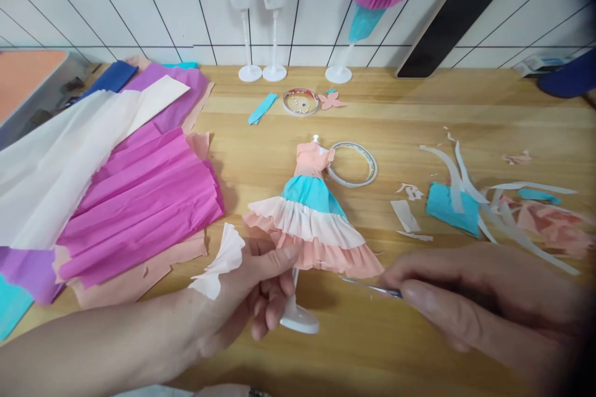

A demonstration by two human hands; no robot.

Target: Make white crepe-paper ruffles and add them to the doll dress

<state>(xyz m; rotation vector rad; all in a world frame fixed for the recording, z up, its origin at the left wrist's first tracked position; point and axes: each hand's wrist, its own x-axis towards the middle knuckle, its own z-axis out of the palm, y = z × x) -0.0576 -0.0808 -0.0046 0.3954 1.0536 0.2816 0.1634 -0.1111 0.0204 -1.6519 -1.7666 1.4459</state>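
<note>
A small paper dress [321, 214] in peach, blue and white tiers lies tilted on a white mannequin stand [300, 319]. My left hand [261, 285] is closed on the skirt's lower left hem, thumb on top and fingers curled beneath. A white ruffled paper strip [221, 263] rests against the back of that hand. In my right hand [470, 304] are slim metal tweezers [377, 289], pinched between thumb and index finger. Their tip points left, just below the peach hem; the handle end is hidden in the hand.
Coloured crepe paper sheets [149, 198] are piled at left. A tape roll [354, 164] lies beside the bodice, with a smaller ring [300, 102] holding beads behind. Paper scraps [454, 205] lie at right. Mannequins [274, 12] and a dark phone-like slab [459, 18] stand along the tiled wall.
</note>
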